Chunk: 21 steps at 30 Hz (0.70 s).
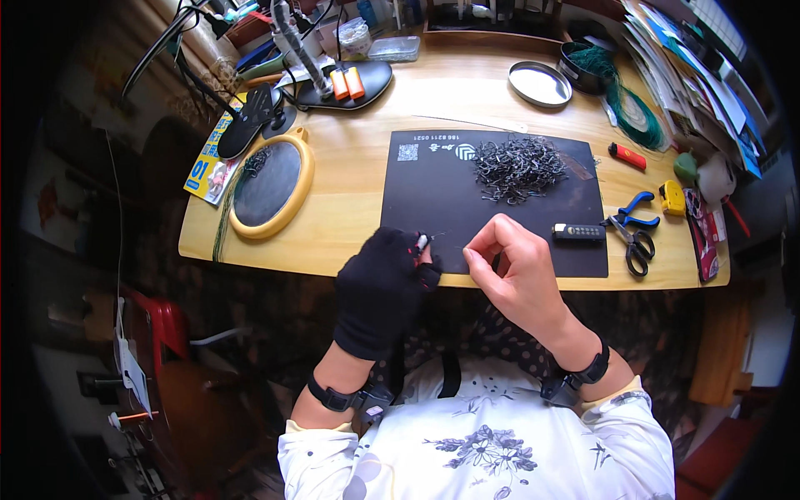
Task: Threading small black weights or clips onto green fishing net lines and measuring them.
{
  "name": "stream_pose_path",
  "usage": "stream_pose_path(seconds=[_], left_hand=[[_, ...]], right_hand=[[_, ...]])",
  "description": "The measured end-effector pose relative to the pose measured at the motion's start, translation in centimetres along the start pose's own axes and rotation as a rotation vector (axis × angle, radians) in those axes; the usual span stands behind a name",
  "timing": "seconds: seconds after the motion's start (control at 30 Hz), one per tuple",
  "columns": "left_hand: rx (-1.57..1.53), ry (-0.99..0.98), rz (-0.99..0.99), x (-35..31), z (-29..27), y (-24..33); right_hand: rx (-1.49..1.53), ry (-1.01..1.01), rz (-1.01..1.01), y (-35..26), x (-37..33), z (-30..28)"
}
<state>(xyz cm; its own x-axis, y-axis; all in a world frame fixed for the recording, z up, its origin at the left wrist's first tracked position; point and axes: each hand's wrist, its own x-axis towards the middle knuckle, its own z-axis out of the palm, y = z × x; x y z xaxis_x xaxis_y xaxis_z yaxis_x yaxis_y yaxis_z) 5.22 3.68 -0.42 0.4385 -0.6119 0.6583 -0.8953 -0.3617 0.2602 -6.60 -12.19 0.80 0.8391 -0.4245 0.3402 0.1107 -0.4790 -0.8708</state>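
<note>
My left hand (379, 287), in a black glove that leaves fingertips bare, is closed at the mat's near edge. A tiny pale piece shows at its fingertips, too small to name, with a fine dark strand sticking out. Just to the right, my bare right hand (521, 267) is closed in a pinch, thumb against forefinger; whatever lies in the pinch is too fine to see. The hands are apart. Both hover over the black mat (442, 200). Beyond them lies a heap of small dark hook-shaped metal pieces (518, 169).
Right of my right hand lie a black lighter-sized block (579, 233), blue-handled pliers (637, 212), black scissors (640, 252), a yellow tape measure (672, 198) and a red lighter (627, 157). Green line (629, 117) spills from a tin. A yellow-rimmed round tray (304, 187) sits left.
</note>
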Motion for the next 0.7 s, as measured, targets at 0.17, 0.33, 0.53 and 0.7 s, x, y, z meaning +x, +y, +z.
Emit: stream_pose_path(seconds=[0.17, 0.33, 0.53, 0.7], left_hand=[[-0.091, 0.039, -0.062, -0.6, 0.3, 0.8], [-0.114, 0.058, -0.075, -1.0, 0.4, 0.8], [-0.121, 0.067, -0.071, -1.3, 0.6, 0.9], [-0.126, 0.069, -0.072, -1.6, 0.7, 0.9]], right_hand=[[-0.121, 0.056, -0.096, 0.5, 0.5, 1.8], [-0.194, 0.097, -0.135, 0.8, 0.4, 2.5], [-0.291, 0.120, -0.241, 1.1, 0.2, 2.8], [-0.332, 0.114, -0.267, 1.3, 0.1, 2.8]])
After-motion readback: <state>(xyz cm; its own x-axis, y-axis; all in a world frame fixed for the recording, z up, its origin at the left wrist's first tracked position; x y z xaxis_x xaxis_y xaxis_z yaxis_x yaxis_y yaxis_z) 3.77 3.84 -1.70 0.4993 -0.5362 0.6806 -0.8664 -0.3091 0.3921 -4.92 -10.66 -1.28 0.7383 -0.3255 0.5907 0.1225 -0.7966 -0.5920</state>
